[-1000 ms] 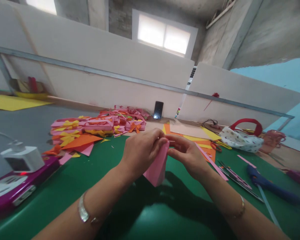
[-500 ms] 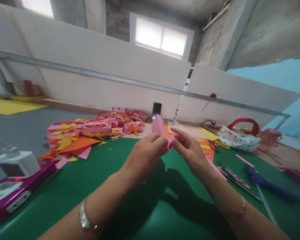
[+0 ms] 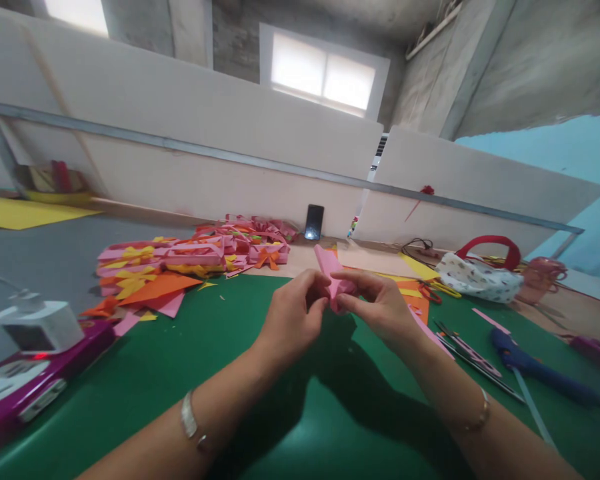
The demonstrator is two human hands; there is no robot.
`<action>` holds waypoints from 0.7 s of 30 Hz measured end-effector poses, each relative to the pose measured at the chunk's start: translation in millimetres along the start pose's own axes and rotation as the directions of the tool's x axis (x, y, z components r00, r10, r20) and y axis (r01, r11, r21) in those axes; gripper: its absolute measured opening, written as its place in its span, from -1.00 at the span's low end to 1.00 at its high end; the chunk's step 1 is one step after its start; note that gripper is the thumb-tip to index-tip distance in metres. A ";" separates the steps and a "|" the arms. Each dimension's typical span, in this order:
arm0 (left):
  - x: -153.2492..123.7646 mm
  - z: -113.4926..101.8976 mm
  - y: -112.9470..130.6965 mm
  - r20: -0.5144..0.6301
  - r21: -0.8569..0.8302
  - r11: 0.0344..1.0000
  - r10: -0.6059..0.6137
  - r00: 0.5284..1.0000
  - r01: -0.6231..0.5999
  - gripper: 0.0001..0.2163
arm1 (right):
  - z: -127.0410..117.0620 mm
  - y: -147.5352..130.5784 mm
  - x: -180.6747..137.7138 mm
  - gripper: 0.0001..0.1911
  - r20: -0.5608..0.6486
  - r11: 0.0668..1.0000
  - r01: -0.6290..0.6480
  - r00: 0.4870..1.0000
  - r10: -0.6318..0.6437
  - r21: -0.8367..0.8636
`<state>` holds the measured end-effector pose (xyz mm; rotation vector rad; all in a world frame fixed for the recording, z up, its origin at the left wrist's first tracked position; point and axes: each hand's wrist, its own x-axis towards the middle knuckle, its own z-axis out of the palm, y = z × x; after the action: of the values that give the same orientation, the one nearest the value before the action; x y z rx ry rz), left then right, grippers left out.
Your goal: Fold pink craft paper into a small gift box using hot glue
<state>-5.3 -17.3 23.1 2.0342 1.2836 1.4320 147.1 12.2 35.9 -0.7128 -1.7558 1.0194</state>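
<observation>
A folded piece of pink paper [image 3: 325, 260] is up above the green table mat, between my two hands. My right hand [image 3: 380, 303] pinches its lower right part with thumb and fingers. On the other side, my left hand [image 3: 295, 310] has its fingers curled at the paper's left edge, thumb below; the exact contact is partly hidden. The paper stands tilted, its narrow upper end pointing up and left, with a crumpled fold low between the fingertips. Both hands cast a shadow on the green mat [image 3: 190, 367].
Pink, orange and yellow paper pieces [image 3: 195, 253] are heaped at the back left. A purple power strip [image 3: 95, 340] with a white charger [image 3: 40, 327] lies left. To the right are tweezers [image 3: 480, 370], a blue glue gun [image 3: 540, 367], scissors [image 3: 427, 293] and a fabric basket [image 3: 480, 277]. A phone [image 3: 314, 222] leans behind.
The pink paper has turned and its upper end dropped a little. My right fingers have closed in on it, while the left hand has shifted slightly left and its grip has changed.
</observation>
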 end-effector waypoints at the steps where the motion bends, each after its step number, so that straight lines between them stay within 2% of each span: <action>1: -0.1 1.2 -0.6 -0.018 -0.010 1.000 -0.023 1.000 0.023 -0.86 | 0.8 -0.6 -0.2 -0.68 -0.001 0.999 0.012 1.000 -0.012 -0.031; 4: -1.4 4.3 -1.7 -0.051 0.001 0.999 -0.034 0.998 0.034 -0.86 | 2.8 -2.3 -0.9 -0.70 -0.001 0.990 0.056 0.998 -0.056 -0.126; 8: -4.3 8.5 -1.6 -0.077 -0.024 0.999 0.021 0.997 -0.022 -0.84 | 3.1 -3.0 -2.1 -0.69 -0.021 0.975 0.098 0.994 -0.104 -0.199; 13: -5.5 10.2 0.8 -0.105 -0.187 0.981 0.031 0.994 -0.050 -0.84 | 0.5 -0.4 -4.3 -0.52 -0.005 0.976 0.091 0.996 -0.093 -0.196; 16: -5.2 8.1 1.3 -0.073 -0.255 0.965 0.046 0.996 -0.063 -0.76 | -0.3 -1.1 -4.2 -0.44 0.023 0.980 0.081 0.997 -0.079 -0.184; 18: -3.9 4.9 0.6 -0.023 -0.211 0.973 0.094 0.995 -0.097 -0.72 | -1.2 -2.9 -3.3 -0.44 0.048 0.985 0.052 0.998 -0.045 -0.165; 21: 1.6 -5.1 -2.0 -0.019 0.019 0.975 0.222 0.975 -0.222 -0.67 | -4.5 -5.4 -1.8 -0.41 0.139 0.998 0.000 0.990 0.009 -0.067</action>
<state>-10.6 -16.0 24.9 2.2386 1.1074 1.5459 151.8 9.6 40.7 -0.7017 -1.9175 1.0393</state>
